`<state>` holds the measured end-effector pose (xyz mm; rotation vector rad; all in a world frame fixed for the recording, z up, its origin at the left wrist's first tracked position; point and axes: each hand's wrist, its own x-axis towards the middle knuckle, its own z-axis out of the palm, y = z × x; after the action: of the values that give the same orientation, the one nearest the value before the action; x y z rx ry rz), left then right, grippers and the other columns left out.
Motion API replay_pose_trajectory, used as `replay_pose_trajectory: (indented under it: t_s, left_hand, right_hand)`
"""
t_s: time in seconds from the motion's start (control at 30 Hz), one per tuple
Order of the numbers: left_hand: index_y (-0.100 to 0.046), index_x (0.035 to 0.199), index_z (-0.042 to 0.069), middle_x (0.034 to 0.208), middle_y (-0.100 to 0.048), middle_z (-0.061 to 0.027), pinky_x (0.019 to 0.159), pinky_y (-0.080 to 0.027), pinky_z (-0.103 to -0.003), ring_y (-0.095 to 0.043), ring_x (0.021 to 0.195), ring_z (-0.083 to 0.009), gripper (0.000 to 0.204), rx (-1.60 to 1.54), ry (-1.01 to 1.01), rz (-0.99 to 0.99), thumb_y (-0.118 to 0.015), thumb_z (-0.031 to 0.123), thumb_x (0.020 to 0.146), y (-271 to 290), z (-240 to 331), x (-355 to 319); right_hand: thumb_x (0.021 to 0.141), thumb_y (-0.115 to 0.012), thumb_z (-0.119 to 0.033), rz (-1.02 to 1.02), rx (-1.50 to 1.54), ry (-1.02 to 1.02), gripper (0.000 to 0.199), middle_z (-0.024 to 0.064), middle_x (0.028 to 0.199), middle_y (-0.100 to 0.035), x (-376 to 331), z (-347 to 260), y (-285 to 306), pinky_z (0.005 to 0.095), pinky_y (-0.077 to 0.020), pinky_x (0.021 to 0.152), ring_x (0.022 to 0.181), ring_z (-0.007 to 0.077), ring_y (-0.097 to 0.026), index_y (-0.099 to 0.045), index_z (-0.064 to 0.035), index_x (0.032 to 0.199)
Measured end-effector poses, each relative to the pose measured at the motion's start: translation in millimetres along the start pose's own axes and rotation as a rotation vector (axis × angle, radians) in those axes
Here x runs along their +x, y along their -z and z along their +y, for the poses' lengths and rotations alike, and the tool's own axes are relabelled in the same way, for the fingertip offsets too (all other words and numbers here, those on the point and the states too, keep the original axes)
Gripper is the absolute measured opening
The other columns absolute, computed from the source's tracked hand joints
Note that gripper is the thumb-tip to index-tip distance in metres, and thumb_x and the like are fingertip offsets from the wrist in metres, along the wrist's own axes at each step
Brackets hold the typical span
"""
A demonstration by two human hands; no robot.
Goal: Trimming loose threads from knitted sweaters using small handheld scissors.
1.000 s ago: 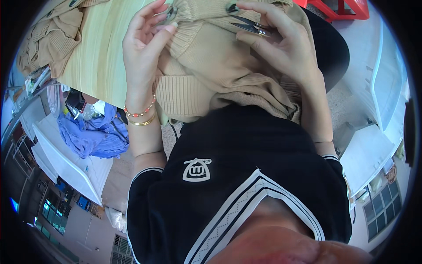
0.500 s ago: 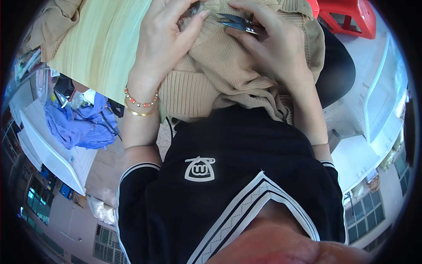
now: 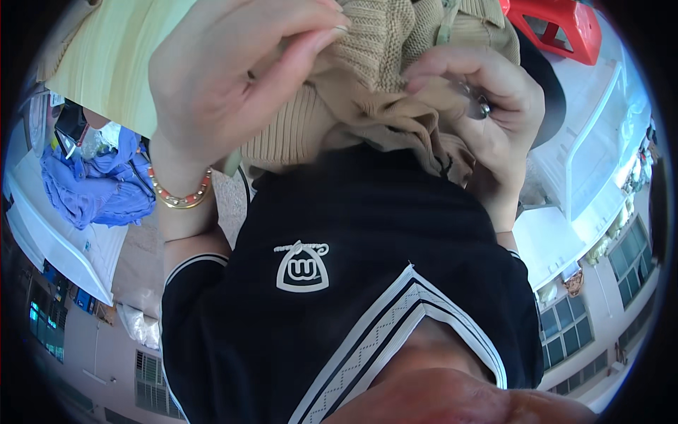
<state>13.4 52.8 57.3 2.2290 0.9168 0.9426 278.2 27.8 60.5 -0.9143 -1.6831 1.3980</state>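
A beige knit garment (image 3: 371,49) is bunched over the lap, between and beneath two bare hands.
The left hand (image 3: 212,78) is raised with thumb and forefinger brought near each other beside the garment's ribbed edge; whether anything is pinched there cannot be told. By the curled right hand (image 3: 505,116) a small shiny metal piece (image 3: 484,107) is held, mostly hidden by the fingers. Part of the garment and of the wood-grain table (image 3: 109,71) is blocked by the left hand, and the garment's far end is cut off by the upper edge. The surroundings are crowded: a blue-violet cloth (image 3: 95,187) is heaped at the white left-side bin (image 3: 60,244), while a red plastic stool (image 3: 583,32) is seen beyond the right hand, near the white right-side bin (image 3: 590,152).
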Motion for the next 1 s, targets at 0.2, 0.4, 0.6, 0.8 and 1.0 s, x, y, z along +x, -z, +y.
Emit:
replay_pose_trajectory:
  t_s: [0.2, 0.4, 0.6, 0.8, 1.0]
  left_hand:
    - [-0.068, 0.102, -0.005, 0.101, -0.069, -0.0154, 0.077, -0.055, -0.028, -0.068, 0.089, -0.022, 0.011, -0.44, -0.246, 0.412, -0.067, -0.008, 0.091, -54.6, -29.6, -12.4]
    - [-0.065, 0.099, -0.005, 0.095, -0.068, -0.0156, 0.073, -0.053, -0.028, -0.067, 0.081, -0.0228, 0.007, -0.885, -0.438, 0.872, -0.067, -0.004, 0.092, -109.8, -64.5, -6.6]
    - [-0.063, 0.112, -0.006, 0.116, -0.068, -0.0148, 0.093, -0.054, -0.028, -0.067, 0.105, -0.0176, 0.012, -0.244, 0.211, 0.22, -0.06, -0.005, 0.101, -43.6, -37.9, -37.2]
    - [-0.061, 0.114, -0.006, 0.116, -0.069, -0.0149, 0.096, -0.053, -0.028, -0.067, 0.107, -0.0168, 0.012, -0.272, 0.261, 0.267, -0.058, -0.003, 0.103, -50.0, -36.2, -38.8]
    - [-0.059, 0.115, -0.005, 0.116, -0.07, -0.0153, 0.095, -0.053, -0.029, -0.067, 0.106, -0.0171, 0.012, -0.316, 0.244, 0.333, -0.056, -0.002, 0.104, -57.7, -40.6, -35.0]
  right_hand:
    - [0.086, -0.065, 0.003, 0.08, 0.1, -0.215, 0.025, 0.0003, 0.091, -0.074, -12.6, 28.6, -26.0, 0.0176, -0.0489, 0.062, 0.071, 0.0005, -0.06, -0.073, 0.0031, 0.109]
    - [0.09, -0.073, 0.005, 0.05, -0.015, -0.344, 0.018, 0.0048, 0.098, -0.073, -10.7, 25.6, -26.7, 0.021, -0.0524, 0.078, 0.089, 0.0083, -0.066, -0.071, 0.0028, 0.107]
    - [0.083, -0.082, -0.016, -0.028, -0.358, -0.157, 0.04, 0.0138, 0.097, -0.072, 30.6, -26.6, -6.9, 0.0328, -0.0548, 0.074, 0.082, 0.0254, -0.072, -0.069, -0.001, 0.117]
    - [0.083, -0.08, -0.018, -0.161, -0.66, 0.004, 0.036, 0.0103, 0.083, -0.063, 52.6, -35.7, 8.0, 0.0346, -0.0485, 0.065, 0.073, 0.0251, -0.065, -0.072, -0.0047, 0.116]
    - [0.084, -0.078, -0.018, -0.257, -0.809, 0.073, 0.032, 0.0082, 0.077, -0.059, 68.8, -32.4, 14.3, 0.037, -0.0465, 0.062, 0.07, 0.0257, -0.063, -0.075, -0.0067, 0.114]
